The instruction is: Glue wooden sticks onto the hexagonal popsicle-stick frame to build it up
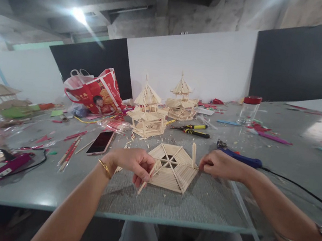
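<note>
My left hand (pixel 134 161) pinches a thin wooden stick (pixel 142 186) at the near left corner of a hexagonal stick roof (pixel 166 179). The roof lies flat on the table, its rows of sticks running round an open middle crossed by spokes. At its right corner a short piece of stick (pixel 193 155) stands upright. There my right hand (pixel 218 164) rests with its fingers closed against the corner; whatever is between the fingertips is hidden. A blue glue gun (pixel 239 157) lies just behind my right hand.
Two stick pavilions (pixel 149 114) stand behind the roof, with yellow-black pliers (pixel 192 132) beside them. A phone (pixel 100 143), a red bag (pixel 94 95), a lidded jar (pixel 249 110) and a purple device (pixel 6 166) are around. The glue gun's cord (pixel 301 187) runs right.
</note>
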Action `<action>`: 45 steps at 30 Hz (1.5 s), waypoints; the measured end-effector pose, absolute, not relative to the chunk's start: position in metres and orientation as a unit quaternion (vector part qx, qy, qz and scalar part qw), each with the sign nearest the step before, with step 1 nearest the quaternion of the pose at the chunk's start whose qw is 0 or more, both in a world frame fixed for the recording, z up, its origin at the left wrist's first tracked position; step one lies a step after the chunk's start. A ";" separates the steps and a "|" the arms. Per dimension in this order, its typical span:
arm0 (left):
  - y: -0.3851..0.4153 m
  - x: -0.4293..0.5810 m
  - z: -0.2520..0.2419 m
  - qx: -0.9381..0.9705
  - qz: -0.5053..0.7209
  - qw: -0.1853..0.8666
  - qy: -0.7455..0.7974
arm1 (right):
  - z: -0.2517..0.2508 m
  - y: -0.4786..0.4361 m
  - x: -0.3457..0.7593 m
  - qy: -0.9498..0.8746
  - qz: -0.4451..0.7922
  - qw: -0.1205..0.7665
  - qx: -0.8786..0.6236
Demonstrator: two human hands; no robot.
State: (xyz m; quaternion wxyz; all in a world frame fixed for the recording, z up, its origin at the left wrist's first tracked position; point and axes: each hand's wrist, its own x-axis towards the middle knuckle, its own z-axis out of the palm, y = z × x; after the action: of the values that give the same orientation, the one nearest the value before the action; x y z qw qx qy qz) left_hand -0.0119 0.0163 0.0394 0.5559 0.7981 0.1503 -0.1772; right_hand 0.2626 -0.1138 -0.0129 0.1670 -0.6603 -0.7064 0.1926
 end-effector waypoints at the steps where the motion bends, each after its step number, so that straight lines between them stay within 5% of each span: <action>1: 0.016 -0.012 0.039 0.798 -0.178 0.556 0.151 | -0.013 -0.114 0.263 -0.706 0.194 0.167 -0.660; 11: 0.016 -0.009 0.040 0.808 -0.157 0.551 0.135 | -0.012 -0.115 0.262 -0.697 0.208 0.170 -0.665; 30: -0.036 0.033 0.048 0.890 0.155 0.398 0.160 | -0.015 -0.112 0.265 -0.699 0.203 0.186 -0.660; 45: -0.053 0.034 0.023 0.915 0.175 0.316 0.179 | -0.012 -0.114 0.260 -0.699 0.202 0.175 -0.664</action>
State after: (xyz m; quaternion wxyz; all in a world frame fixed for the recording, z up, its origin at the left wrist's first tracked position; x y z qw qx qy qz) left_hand 0.0343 -0.0533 0.0231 0.3163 0.9151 0.1791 0.1746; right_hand 0.2605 -0.1141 -0.0117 0.1747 -0.6638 -0.6985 0.2020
